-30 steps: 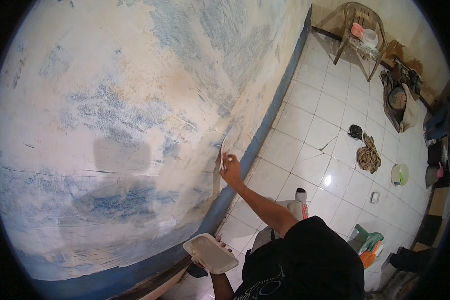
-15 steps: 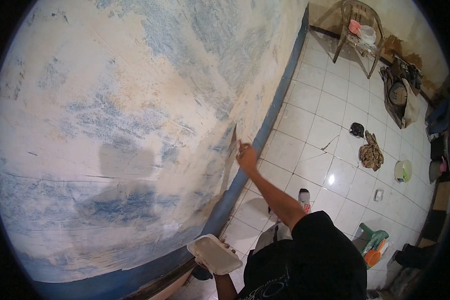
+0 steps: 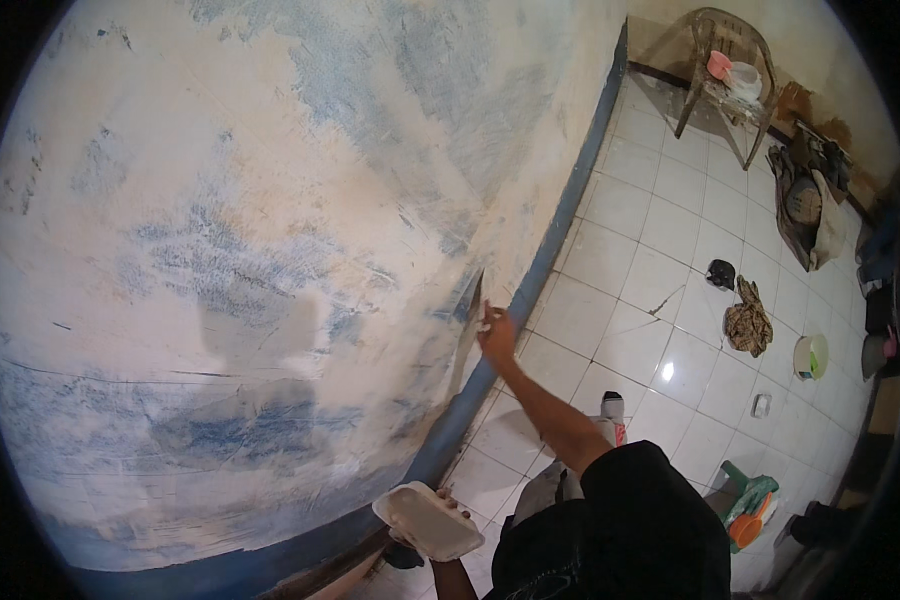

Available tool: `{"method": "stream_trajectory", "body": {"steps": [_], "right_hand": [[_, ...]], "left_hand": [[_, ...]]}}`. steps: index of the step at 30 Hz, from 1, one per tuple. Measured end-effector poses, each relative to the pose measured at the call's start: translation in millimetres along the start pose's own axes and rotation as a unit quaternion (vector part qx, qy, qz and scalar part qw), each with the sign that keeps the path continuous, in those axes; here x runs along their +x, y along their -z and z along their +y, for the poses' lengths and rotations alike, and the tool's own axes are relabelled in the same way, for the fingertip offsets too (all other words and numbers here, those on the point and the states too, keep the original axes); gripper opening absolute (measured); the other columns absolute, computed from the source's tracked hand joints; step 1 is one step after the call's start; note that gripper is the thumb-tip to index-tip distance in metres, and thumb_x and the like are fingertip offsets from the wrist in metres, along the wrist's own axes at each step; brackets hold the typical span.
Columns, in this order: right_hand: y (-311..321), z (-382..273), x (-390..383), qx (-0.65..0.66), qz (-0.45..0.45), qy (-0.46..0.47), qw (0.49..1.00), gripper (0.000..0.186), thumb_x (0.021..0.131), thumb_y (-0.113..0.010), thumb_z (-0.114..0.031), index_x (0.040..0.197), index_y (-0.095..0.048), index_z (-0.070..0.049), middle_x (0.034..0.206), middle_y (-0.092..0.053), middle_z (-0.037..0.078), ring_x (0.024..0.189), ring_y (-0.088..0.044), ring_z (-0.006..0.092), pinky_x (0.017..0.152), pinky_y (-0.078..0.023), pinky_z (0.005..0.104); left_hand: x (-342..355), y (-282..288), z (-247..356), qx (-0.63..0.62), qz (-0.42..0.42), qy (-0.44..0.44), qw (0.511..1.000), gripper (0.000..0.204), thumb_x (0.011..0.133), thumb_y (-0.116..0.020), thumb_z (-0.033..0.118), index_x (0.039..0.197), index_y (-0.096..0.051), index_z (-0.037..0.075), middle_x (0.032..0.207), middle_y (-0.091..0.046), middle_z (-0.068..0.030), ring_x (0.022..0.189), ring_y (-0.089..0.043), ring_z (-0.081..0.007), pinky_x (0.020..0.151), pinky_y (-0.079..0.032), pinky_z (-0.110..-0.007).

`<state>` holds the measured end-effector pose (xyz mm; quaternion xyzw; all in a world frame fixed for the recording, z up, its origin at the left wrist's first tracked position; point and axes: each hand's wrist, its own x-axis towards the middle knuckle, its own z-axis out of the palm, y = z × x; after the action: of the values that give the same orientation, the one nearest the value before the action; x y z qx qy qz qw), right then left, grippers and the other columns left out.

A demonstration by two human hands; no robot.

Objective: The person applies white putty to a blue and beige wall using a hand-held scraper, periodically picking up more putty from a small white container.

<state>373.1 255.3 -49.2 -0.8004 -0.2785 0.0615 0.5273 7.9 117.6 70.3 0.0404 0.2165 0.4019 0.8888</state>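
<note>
In front of me is a wall (image 3: 260,220) with patchy white and cream filler over blue paint. My right hand (image 3: 495,332) is at its lower right part, fingers closed round what looks like a putty knife (image 3: 480,283). Its thin dark blade appears nearly edge-on against the wall, and its handle is hidden in the fingers. Low in the view, my left hand (image 3: 456,503) grips a shallow white plastic tub (image 3: 402,506) by its far side. Smooth pale filler paste (image 3: 435,522) lies inside the tub. Most of the left fingers are behind it.
A blue band (image 3: 548,290) edges the wall's base beside white floor tiles (image 3: 610,270). On the floor lie a brown cloth (image 3: 748,320), a black bundle (image 3: 720,273), a pale tub (image 3: 810,357) and a green stool (image 3: 738,476) with an orange dipper (image 3: 745,528). A chair (image 3: 712,90) stands far right.
The scene has slid slightly down and right in the picture. My right hand stays near the same patch of wall, the blade now at a slightly different tilt. My left hand still holds the tub.
</note>
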Motion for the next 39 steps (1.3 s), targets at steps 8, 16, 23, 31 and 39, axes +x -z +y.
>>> {"method": "stream_trajectory", "body": {"steps": [8,16,23,31,39], "right_hand": [[4,26,-108,0.055,-0.096,0.252,0.961,0.059,0.066,-0.068,-0.011,0.121,-0.054,0.004,0.093,-0.062,0.017,0.089,-0.059,0.0325,0.079,-0.049,0.0416],[-13,18,-10,0.059,-0.074,-0.044,0.995,0.065,0.069,-0.066,-0.007,0.130,-0.047,0.006,0.089,-0.061,0.017,0.093,-0.054,0.0341,0.080,-0.047,0.0432],[-19,-34,-136,0.046,-0.179,0.027,0.982,0.070,0.066,-0.068,-0.007,0.132,-0.046,0.002,0.103,-0.059,0.021,0.095,-0.055,0.0375,0.080,-0.048,0.0427],[-29,-26,-63,0.001,-0.090,-0.039,0.995,0.066,0.065,-0.070,-0.009,0.128,-0.052,-0.001,0.105,-0.058,0.019,0.092,-0.058,0.0350,0.080,-0.049,0.0426],[6,-14,-137,0.005,-0.175,-0.014,0.984,0.061,0.066,-0.065,-0.006,0.125,-0.052,0.003,0.091,-0.057,0.018,0.091,-0.058,0.0360,0.076,-0.050,0.0446]], "left_hand": [[-10,1,-6,-0.008,-0.036,-0.030,0.999,0.100,0.073,-0.044,0.083,0.147,-0.027,0.018,0.134,-0.046,-0.0217,0.108,-0.052,-0.0480,0.087,-0.035,-0.071],[-9,-11,-14,-0.001,-0.092,-0.031,0.995,0.106,0.069,-0.056,0.079,0.146,-0.024,0.014,0.136,-0.040,-0.0264,0.114,-0.048,-0.0474,0.089,-0.040,-0.071],[-24,8,-24,-0.007,-0.045,-0.073,0.996,0.104,0.071,-0.053,0.079,0.146,-0.027,0.011,0.136,-0.039,-0.0232,0.113,-0.046,-0.0468,0.086,-0.037,-0.069],[-25,8,-29,0.001,-0.033,-0.064,0.997,0.107,0.067,-0.062,0.076,0.145,-0.023,0.014,0.133,-0.039,-0.0225,0.111,-0.049,-0.0452,0.088,-0.042,-0.069],[-34,3,-34,-0.007,-0.023,-0.068,0.997,0.111,0.065,-0.060,0.079,0.144,-0.024,0.009,0.132,-0.042,-0.0224,0.111,-0.050,-0.0443,0.089,-0.042,-0.067]]}}
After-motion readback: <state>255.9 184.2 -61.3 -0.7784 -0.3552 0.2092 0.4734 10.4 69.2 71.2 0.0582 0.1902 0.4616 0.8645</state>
